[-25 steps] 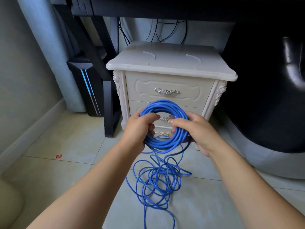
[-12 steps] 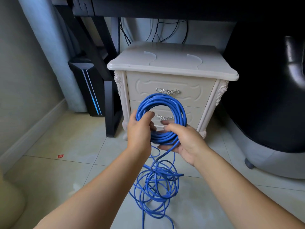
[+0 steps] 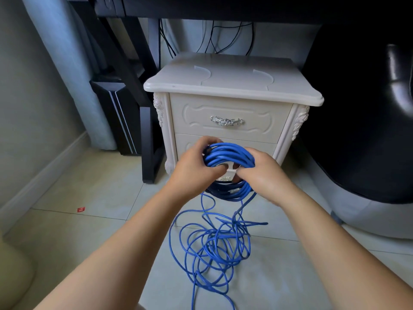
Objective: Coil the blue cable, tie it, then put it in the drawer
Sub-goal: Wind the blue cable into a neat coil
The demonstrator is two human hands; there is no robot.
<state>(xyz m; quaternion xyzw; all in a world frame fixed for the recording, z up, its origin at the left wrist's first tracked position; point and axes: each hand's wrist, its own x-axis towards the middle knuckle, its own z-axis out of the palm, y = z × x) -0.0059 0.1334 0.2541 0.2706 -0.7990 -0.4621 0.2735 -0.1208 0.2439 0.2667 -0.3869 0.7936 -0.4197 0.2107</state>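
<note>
Blue cable coil (image 3: 228,153) aslant, nearly edge-on

Loose blue cable (image 3: 223,231) heaped before the nightstand (image 3: 230,108); desk leg (image 3: 149,139) at left.

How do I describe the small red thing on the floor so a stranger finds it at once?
From the white nightstand, look down and left over the pale floor tiles. The red scrap lies alone at a tile joint. It is the only red thing there; the blue cable lies apart.
</note>
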